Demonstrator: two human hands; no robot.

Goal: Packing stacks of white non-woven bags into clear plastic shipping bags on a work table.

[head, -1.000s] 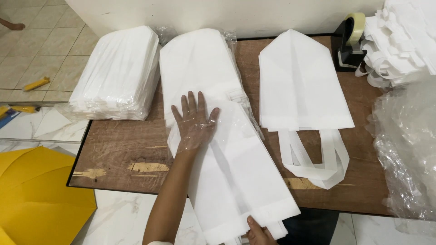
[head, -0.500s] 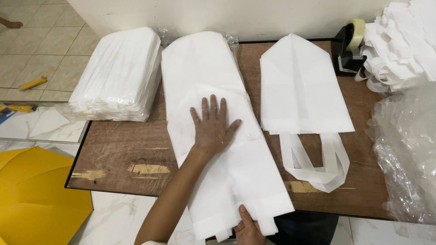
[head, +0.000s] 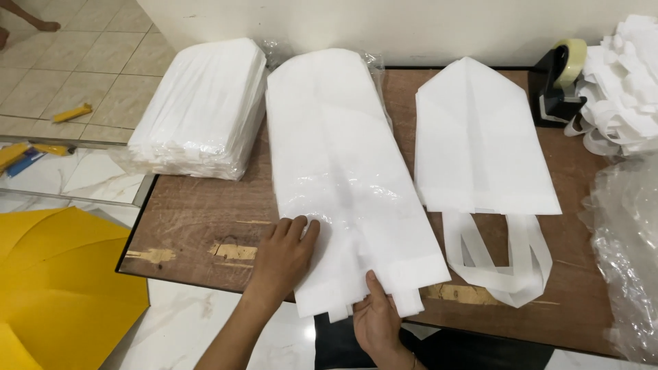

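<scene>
At table's near edge | left hand point(head: 284, 255) lying flat, open, pressing white bag point(head: 349, 185) | right hand point(head: 375, 321) pinching bag's bottom hem | smoothing step appears underway; next needs even pressure.

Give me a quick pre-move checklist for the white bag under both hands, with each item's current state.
1. Left hand flat on the white bag: ok.
2. Right hand at the bag's near edge: ok.
3. Bag lying flat on the table: ok.
4. Bag inside its clear plastic sleeve: cannot tell.
5. Second bag lying apart, not overlapping: ok.
6. Tape dispenser away from both hands: ok.
</scene>
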